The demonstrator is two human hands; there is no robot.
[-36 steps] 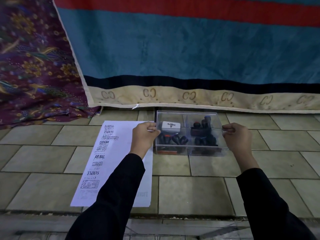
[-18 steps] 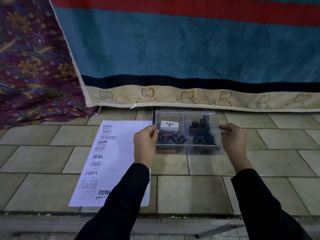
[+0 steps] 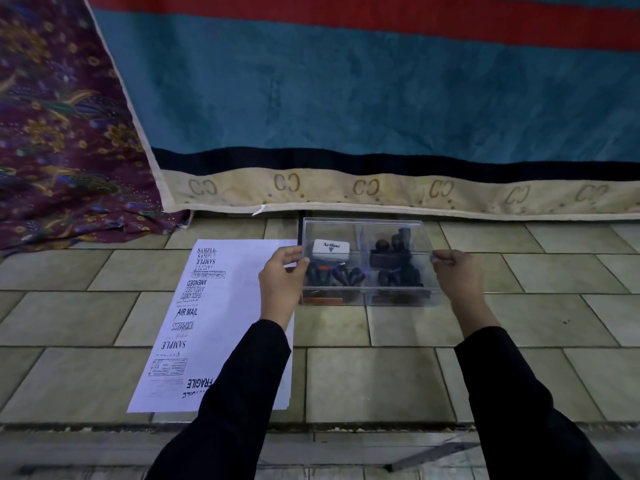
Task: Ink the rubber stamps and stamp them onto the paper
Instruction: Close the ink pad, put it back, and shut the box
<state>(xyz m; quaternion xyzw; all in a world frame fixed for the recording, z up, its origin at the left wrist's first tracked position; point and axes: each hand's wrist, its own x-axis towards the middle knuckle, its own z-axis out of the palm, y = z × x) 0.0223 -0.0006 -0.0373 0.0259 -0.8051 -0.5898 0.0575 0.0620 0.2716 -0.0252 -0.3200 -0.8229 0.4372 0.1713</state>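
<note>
A clear plastic box (image 3: pixel 367 226) with a clear lid stands on the tiled floor. Inside lie a white Artline ink pad (image 3: pixel 330 249) and several dark rubber stamps (image 3: pixel 398 268) in divided compartments. My left hand (image 3: pixel 282 282) pinches the lid's left edge and my right hand (image 3: pixel 457 275) pinches its right edge. To the left of the box lies a white paper sheet (image 3: pixel 239 306) with stamped words such as SAMPLE, AIR MAIL and FRAGILE; my left sleeve covers its lower right part.
A teal, red and beige blanket (image 3: pixel 346 98) hangs down to the floor just behind the box. A purple floral cloth (image 3: pixel 62 133) lies at the back left. Grey tiles (image 3: pixel 374 379) stretch in front, ending at a step edge (image 3: pixel 311 426) near me.
Both hands keep their pinch on the lid's edges. The view has shifted slightly; the box and paper stay where they were.
</note>
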